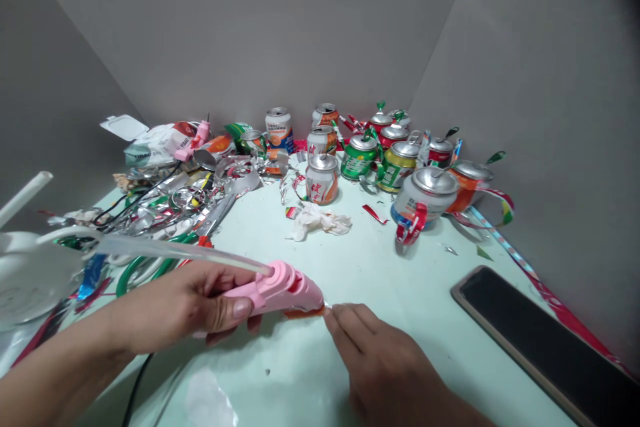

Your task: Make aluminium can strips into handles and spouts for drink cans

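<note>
My left hand is wrapped round the handle of a pink hot glue gun, whose nozzle points right. A long translucent glue stick juts out of its back end. Beneath the nozzle, a small orange strip, perhaps cut from a can, lies on the pale green tabletop. My right hand has its fingers pressed together, their tips at the right end of the strip, holding it down. The gun's tip almost meets those fingertips, and the exact contact is hidden.
Crumpled tissue lies mid-table, before a white-and-orange can. Several cut-down cans with handles, such as a silver-lidded one, stand back right. Metal scraps heap on the left. A phone lies right; a black cord runs front left.
</note>
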Demonstrator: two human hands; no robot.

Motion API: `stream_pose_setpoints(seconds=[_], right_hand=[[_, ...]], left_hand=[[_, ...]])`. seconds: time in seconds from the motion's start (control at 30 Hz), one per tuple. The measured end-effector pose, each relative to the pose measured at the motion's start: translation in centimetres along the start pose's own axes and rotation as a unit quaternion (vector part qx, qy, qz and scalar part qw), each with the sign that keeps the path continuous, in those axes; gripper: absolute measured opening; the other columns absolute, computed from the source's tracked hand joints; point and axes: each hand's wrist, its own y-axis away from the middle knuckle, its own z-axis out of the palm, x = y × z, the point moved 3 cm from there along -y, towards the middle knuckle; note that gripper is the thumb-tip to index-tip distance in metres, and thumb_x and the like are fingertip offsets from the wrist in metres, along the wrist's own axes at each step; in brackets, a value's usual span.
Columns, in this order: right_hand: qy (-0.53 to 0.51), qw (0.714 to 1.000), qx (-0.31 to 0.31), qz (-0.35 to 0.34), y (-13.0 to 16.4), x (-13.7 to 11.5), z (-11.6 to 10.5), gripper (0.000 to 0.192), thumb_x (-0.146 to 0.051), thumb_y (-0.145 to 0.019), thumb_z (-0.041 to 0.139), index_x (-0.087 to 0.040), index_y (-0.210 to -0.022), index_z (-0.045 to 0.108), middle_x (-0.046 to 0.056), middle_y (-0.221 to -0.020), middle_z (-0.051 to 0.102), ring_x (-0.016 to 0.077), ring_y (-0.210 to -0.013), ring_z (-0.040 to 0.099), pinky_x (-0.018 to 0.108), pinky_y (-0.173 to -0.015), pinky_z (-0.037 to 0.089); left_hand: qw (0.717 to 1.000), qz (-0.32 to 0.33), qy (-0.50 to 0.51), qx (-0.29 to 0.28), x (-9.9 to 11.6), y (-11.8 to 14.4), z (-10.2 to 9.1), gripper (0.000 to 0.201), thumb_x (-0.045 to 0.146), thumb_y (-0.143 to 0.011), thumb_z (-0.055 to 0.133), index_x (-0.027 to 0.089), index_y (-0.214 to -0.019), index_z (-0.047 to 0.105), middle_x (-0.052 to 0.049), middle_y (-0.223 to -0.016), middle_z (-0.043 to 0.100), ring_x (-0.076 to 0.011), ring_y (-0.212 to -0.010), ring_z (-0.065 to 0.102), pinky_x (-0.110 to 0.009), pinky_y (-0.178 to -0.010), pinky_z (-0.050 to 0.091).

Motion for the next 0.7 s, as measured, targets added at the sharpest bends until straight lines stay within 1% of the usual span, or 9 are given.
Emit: stream_pose_setpoints(seconds=[0.23,0.4,0.47,0.6,0.7], right_hand=[[-0.002,1.000,0.001,-0.007,0.03,-0.04,0.06,0.038,0.001,-0.073,0.033,-0.009,-0.082,0.068,0.008,-0.075,0.069,0.0163,-0.061,0.060,0.023,-0.050,0.049],[0.002,1.000,0.004,-0.009,-0.01,-0.03,0.14,0.037,0.002,-0.075,0.032,-0.010,-0.081,0.067,0.009,-0.073,0.068,0.0163,-0.060,0.060,0.024,-0.049,0.050],[-0.001,1.000,0.006,-0.010,0.03,-0.02,0.15,0.037,0.001,-0.075,0.032,-0.009,-0.081,0.068,0.009,-0.073,0.068,0.0165,-0.061,0.060,0.024,-0.050,0.051],[-0.005,1.000,-0.004,-0.007,0.25,0.02,0.22,0.038,0.002,-0.074,0.033,-0.008,-0.086,0.067,0.009,-0.076,0.068,0.0163,-0.064,0.061,0.024,-0.052,0.052],[-0.004,1.000,-0.017,-0.010,0.46,0.02,0.33,0.038,0.001,-0.074,0.033,-0.008,-0.089,0.067,0.010,-0.079,0.068,0.0166,-0.066,0.061,0.024,-0.052,0.052]], left_hand=[[0.999,-0.033,-0.016,0.014,-0.26,0.17,-0.07,0.033,0.047,-0.080,0.054,0.016,-0.084,0.060,0.005,-0.059,0.040,-0.0068,-0.051,0.032,-0.019,-0.046,0.022],[0.999,-0.037,-0.009,0.019,-0.23,0.41,-0.07,0.031,0.047,-0.079,0.055,0.019,-0.091,0.061,0.002,-0.072,0.050,-0.0072,-0.055,0.034,-0.017,-0.046,0.026],[0.999,-0.043,-0.013,0.025,-0.29,0.50,-0.20,0.032,0.048,-0.079,0.055,0.019,-0.090,0.060,0.002,-0.074,0.051,-0.0075,-0.056,0.036,-0.017,-0.047,0.028],[0.997,-0.042,-0.043,0.041,-0.41,0.72,-0.53,0.035,0.050,-0.079,0.054,0.016,-0.086,0.059,0.001,-0.073,0.052,-0.0075,-0.055,0.038,-0.017,-0.047,0.029],[0.997,-0.025,-0.063,0.041,-0.41,0.81,-0.59,0.036,0.050,-0.079,0.052,0.014,-0.083,0.058,0.001,-0.070,0.052,-0.0073,-0.053,0.037,-0.017,-0.044,0.028]])
